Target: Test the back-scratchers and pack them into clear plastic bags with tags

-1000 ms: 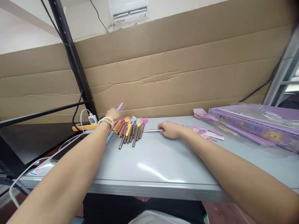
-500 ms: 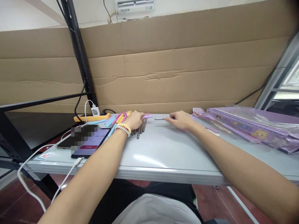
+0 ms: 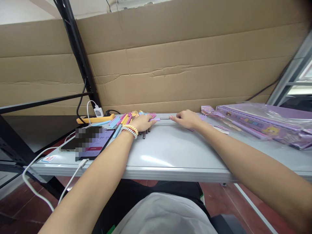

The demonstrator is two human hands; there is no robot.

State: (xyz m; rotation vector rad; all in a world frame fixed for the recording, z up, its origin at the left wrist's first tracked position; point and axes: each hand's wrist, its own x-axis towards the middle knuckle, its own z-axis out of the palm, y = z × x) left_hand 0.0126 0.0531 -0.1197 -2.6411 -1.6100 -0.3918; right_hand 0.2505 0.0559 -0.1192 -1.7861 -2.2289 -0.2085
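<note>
My left hand [image 3: 143, 123] rests on the grey table [image 3: 170, 156], fingers closed on a small purple sleeve [image 3: 156, 119]. Its wrist wears beaded bracelets. My right hand [image 3: 186, 119] pinches a thin metal tube [image 3: 165, 118] whose free end meets the purple sleeve. Just behind and left of my left hand lies a pile of metal tubes with coloured tips [image 3: 136, 117], beside loose pink, blue and yellow sleeves [image 3: 119, 122].
A phone [image 3: 94, 146] on a white cable lies at the table's left, by a yellow power strip [image 3: 96, 119]. Purple packaged boxes [image 3: 263, 125] and small pink cards [image 3: 220, 128] fill the right. A cardboard wall [image 3: 182, 65] stands behind; a black rack post [image 3: 78, 55] rises at left.
My left hand came down from the pile with the purple sleeve and moved right. My right hand brought the metal tube toward it until the tube's end met the sleeve. The view dropped lower.
</note>
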